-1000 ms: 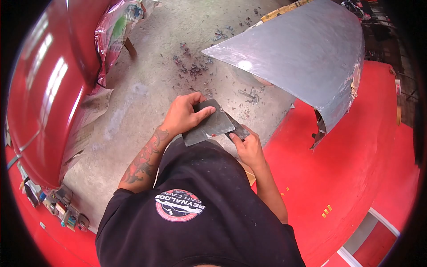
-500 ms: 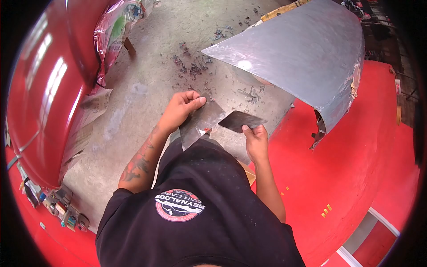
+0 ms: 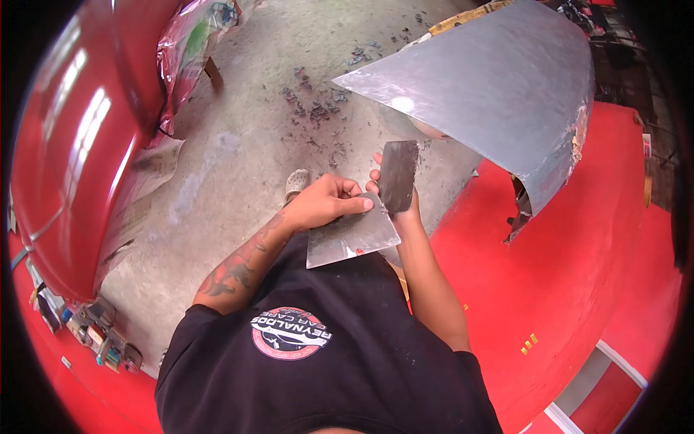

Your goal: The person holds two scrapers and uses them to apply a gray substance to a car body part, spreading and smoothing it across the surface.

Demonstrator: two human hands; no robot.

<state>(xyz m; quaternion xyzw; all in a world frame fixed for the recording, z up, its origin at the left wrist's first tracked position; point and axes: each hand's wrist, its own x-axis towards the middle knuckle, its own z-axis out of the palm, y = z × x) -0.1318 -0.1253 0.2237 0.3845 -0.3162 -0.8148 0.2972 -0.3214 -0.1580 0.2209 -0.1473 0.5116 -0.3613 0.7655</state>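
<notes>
My left hand pinches the top edge of a thin grey four-sided plate, which has a smudged surface and a small red mark near its lower edge. The thumb lies on top of the plate. Close beside it, my right hand grips a dark rectangular sheet held upright. Its fingers wrap behind the sheet, with fingertips showing past its left side. The sheet's right edge looks rough. The two pieces nearly meet at the left fingertips.
A glossy red car body stands at left, with plastic film and paper beside it. A grey sanded panel with a broken edge is at right. Dark scraps litter the concrete floor. Tools lie lower left.
My right hand has turned the dark sheet from flat to upright and brought it leftward and up. My left hand has moved right and down with the plate, closing the gap.
</notes>
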